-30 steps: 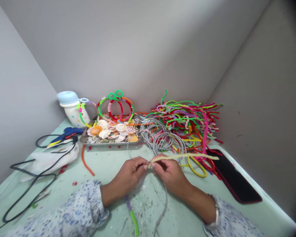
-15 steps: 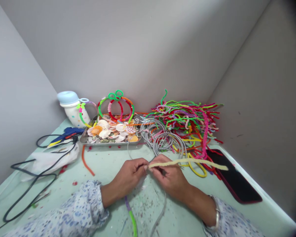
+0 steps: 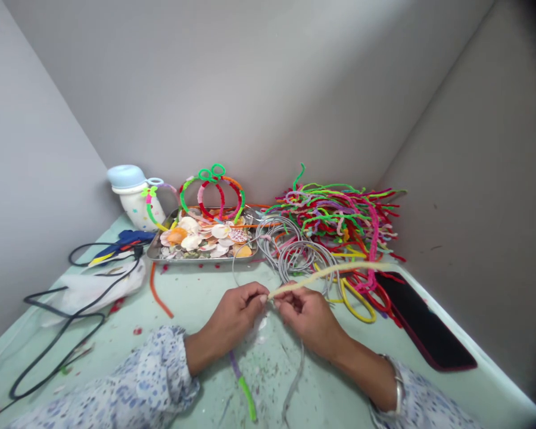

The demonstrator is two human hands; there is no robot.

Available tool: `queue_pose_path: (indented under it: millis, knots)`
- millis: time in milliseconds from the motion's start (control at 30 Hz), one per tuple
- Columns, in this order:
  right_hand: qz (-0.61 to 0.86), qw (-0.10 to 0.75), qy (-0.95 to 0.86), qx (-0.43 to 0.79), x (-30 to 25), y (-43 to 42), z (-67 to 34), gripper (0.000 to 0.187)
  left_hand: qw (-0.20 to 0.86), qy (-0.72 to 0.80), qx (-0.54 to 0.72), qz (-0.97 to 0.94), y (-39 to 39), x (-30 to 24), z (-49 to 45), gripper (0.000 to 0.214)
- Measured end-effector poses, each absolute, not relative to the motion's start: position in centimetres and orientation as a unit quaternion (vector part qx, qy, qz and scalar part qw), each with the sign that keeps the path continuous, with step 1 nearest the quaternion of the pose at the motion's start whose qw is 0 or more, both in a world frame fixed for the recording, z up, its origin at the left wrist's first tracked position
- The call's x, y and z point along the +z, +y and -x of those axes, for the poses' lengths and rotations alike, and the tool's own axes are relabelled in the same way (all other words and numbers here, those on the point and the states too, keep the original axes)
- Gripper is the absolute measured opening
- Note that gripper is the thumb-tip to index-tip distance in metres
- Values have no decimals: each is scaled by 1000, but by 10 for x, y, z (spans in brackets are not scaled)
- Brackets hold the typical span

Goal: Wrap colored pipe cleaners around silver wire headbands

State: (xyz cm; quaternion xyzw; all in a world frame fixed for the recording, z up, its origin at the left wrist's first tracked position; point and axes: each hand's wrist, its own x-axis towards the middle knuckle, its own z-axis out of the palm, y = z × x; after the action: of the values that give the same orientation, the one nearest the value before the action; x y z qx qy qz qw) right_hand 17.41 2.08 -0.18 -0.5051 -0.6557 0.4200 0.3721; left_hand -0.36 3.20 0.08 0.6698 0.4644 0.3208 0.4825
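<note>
A pale yellow pipe cleaner [image 3: 330, 271] slants up to the right, its lower end pinched between thumb and forefinger of my left hand [image 3: 232, 316]. My right hand [image 3: 315, 319] is close beside it with curled fingers, and the pipe cleaner passes over its forefinger. What the right fingertips grip is hidden. Below my left hand hangs a purple and green fuzzy length [image 3: 247, 393]. Grey wire [image 3: 295, 381] trails from under my right hand toward the front edge.
Behind my hands stands a metal tray [image 3: 205, 260] of seashells [image 3: 190, 226] with fuzzy hoops [image 3: 242, 199]. Grey wire coils [image 3: 306, 262] and a heap of coloured pipe cleaners [image 3: 339, 208] lie right of it, near a dark phone [image 3: 429, 322]. At left are a bottle [image 3: 136, 205] and black cable [image 3: 67, 319].
The free end of the pale yellow pipe cleaner has swung upward and slightly left. My right fingertips have moved a little away from my left ones.
</note>
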Motion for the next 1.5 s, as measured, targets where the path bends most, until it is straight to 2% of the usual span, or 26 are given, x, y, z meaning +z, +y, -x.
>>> queue_pose_path:
  millis: [200,467,900,1133,1267,1500]
  knots:
    - [518,370,-660,399,-1,22,-176,10,437,451,331,-704,31,1,4,17]
    - [498,371,-675,399,-6,23,-176,12,440,463,322,-699,32,-1,3,17]
    - [492,363,-592,525,-2,24,-175,3,354,440,326,-758,31,0,5,10]
    - [470,361,-606,530,1,27,-179,5,373,460,342,-730,30,2,4,10]
    - [498,361,-600,512,3,27,-181,16,415,479,357,-686,31,2,4,10]
    - [527,352,-580,512,2,27,-179,17,451,461,370,-668,31,-3,4,9]
